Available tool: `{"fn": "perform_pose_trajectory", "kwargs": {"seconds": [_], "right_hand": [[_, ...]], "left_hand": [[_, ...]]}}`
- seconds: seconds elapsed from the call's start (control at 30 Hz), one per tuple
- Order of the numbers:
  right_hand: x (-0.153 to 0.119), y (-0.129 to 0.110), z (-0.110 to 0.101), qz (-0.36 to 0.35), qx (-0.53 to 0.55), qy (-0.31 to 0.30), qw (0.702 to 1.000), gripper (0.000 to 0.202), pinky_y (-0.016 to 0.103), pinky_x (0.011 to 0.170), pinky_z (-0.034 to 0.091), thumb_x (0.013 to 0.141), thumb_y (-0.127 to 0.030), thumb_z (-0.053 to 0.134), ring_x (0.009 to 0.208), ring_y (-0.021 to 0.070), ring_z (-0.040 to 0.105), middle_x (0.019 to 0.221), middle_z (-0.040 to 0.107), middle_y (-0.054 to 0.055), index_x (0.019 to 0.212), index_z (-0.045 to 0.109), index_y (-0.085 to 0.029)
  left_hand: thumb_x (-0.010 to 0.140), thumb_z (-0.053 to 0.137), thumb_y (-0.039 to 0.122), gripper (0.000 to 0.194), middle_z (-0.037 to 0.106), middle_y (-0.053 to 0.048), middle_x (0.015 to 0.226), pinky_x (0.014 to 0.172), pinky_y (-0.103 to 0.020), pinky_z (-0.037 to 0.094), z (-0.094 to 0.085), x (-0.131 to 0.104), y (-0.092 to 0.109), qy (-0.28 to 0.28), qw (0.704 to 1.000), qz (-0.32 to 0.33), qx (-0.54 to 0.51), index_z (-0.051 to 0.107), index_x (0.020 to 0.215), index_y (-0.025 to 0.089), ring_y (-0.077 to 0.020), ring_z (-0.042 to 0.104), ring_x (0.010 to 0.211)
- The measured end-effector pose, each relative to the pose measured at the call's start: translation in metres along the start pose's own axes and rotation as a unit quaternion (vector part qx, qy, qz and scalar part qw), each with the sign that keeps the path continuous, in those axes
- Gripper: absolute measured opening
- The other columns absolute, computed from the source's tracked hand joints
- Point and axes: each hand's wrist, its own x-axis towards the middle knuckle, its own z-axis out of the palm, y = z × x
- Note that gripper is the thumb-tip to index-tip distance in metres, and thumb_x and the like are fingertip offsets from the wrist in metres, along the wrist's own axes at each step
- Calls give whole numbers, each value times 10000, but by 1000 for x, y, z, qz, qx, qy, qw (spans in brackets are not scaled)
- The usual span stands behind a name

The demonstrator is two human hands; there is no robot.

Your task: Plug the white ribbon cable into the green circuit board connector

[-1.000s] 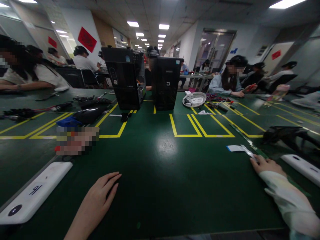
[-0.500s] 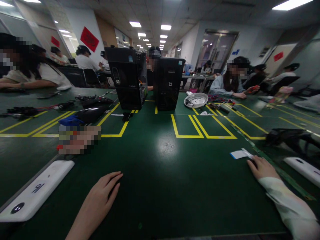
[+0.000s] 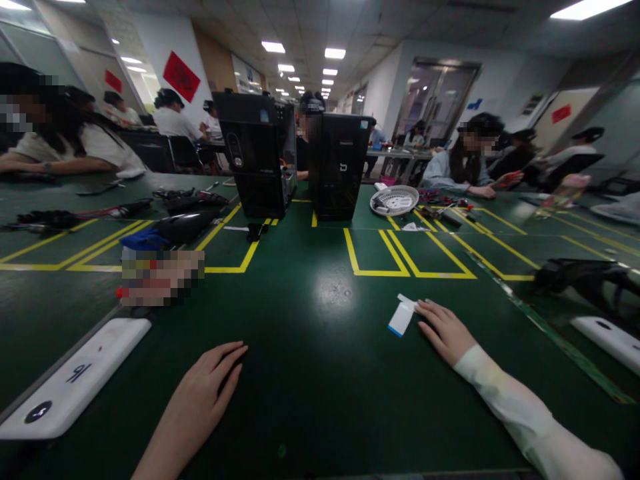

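A small white flat ribbon cable [image 3: 401,316] with a blue end lies on or just above the green table, right of the middle. The fingertips of my right hand [image 3: 446,328] are on its narrow upper end. The thumb of that hand sits lower, a little apart from the cable. Whether the cable is pinched or pressed under the fingers is hard to see. At the lower left, my left hand [image 3: 213,380] rests palm down on the table, fingers stretched out, holding nothing.
Two black computer towers [image 3: 255,157] stand at the back. A white oval basket [image 3: 395,200] is to their right. White devices lie at the left [image 3: 80,377] and right [image 3: 607,340] edges. Yellow tape [image 3: 380,273] marks boxes on the table [image 3: 310,413]. Other people sit around.
My right hand has moved left toward the middle of the table, taking the ribbon cable along; the blue end now points down and left. My left hand has stayed in place.
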Motion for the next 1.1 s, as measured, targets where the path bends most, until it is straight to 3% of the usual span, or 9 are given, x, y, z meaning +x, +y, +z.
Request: {"fn": "perform_pose_trajectory", "kwargs": {"seconds": [0.13, 0.37, 0.57, 0.7, 0.9, 1.0, 1.1], "right_hand": [[22, -60, 4, -78, 50, -2, 996, 392, 480, 1000, 417, 964, -354, 349, 1218, 258, 480, 1288, 563, 133, 1227, 579, -177], [56, -164, 10, -195, 156, -81, 965, 391, 461, 1024, 395, 955, -358, 385, 1239, 252, 429, 1329, 511, 124, 1276, 539, -196], [62, -225, 9, -255, 197, -142, 936, 472, 441, 1077, 327, 922, -445, 434, 1309, 254, 353, 1409, 448, 89, 1343, 485, -237], [60, -237, 7, -290, 209, -169, 918, 558, 451, 1100, 280, 912, -521, 431, 1343, 262, 306, 1459, 388, 101, 1391, 429, -235], [59, -231, 3, -305, 228, -179, 907, 679, 471, 1108, 258, 893, -585, 424, 1377, 277, 258, 1532, 226, 148, 1454, 319, -216], [61, -214, 6, -284, 224, -141, 922, 662, 487, 1124, 225, 912, -577, 375, 1402, 263, 215, 1541, 201, 141, 1464, 295, -218], [66, -171, 14, -210, 179, -72, 958, 592, 494, 1115, 245, 940, -519, 342, 1393, 261, 239, 1519, 250, 143, 1445, 338, -210]], "left_hand": [[900, 446, 433, 396, 602, -68, 1249, 963, -407, 491, 1, 0, -1, 1, 1000, -3, -3, 616, 1207, 247, -237, 591, 1110], [907, 419, 431, 404, 603, -82, 1244, 971, -418, 483, 0, 1, 1, 1, 1000, -10, -3, 625, 1188, 227, -238, 587, 1113], [904, 421, 435, 406, 614, -79, 1228, 963, -432, 484, 2, 2, -1, 12, 1000, -18, 3, 627, 1188, 231, -248, 587, 1109], [899, 428, 445, 414, 606, -82, 1236, 972, -444, 472, 5, 2, -5, 15, 1000, -21, 6, 616, 1202, 233, -253, 575, 1123], [906, 416, 456, 430, 589, -91, 1254, 985, -445, 459, 5, 2, -6, 7, 1000, -20, 11, 605, 1217, 227, -253, 557, 1144], [909, 406, 444, 430, 591, -95, 1249, 977, -448, 467, 3, 2, -4, 4, 1000, -23, 15, 608, 1215, 218, -252, 562, 1135], [906, 404, 445, 434, 592, -91, 1251, 969, -451, 476, 2, 1, -3, -2, 999, -31, 15, 608, 1217, 221, -252, 568, 1130]]}}
